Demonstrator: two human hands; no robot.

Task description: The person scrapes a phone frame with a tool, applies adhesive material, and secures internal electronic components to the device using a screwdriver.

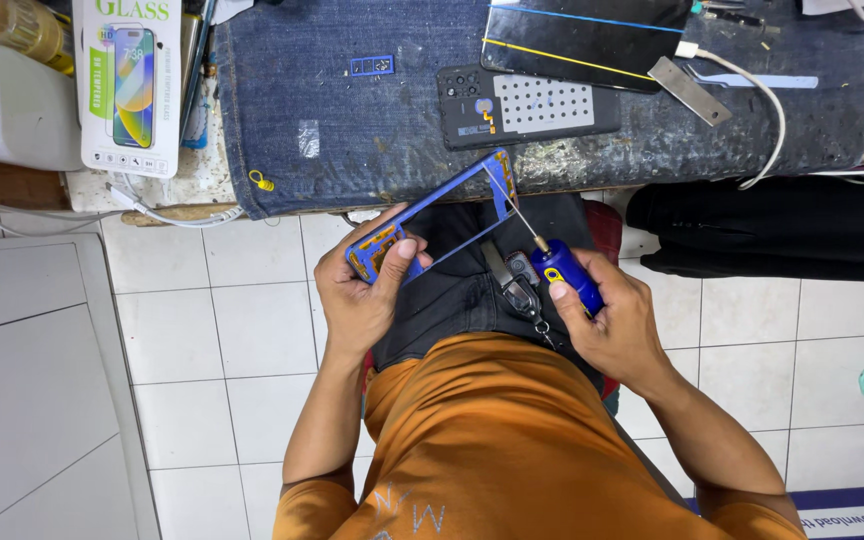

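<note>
The left hand [357, 290] is gripping the blue phone frame [432, 215] by its lower end, below the bench edge. It looks light, thin and bendy, best held by the rails. At four o'clock, the right hand [607, 320] is clenching a screwdriver [552, 258], tip touching the frame.

phone frame [430, 215]: blue | screwdriver handle [569, 277]: blue | shirt [512, 450]: orange

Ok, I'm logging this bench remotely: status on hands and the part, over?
Left hand gripping blue phone frame. Right hand holding blue-handled screwdriver, tip at frame's upper corner. Nothing in the way.
</note>
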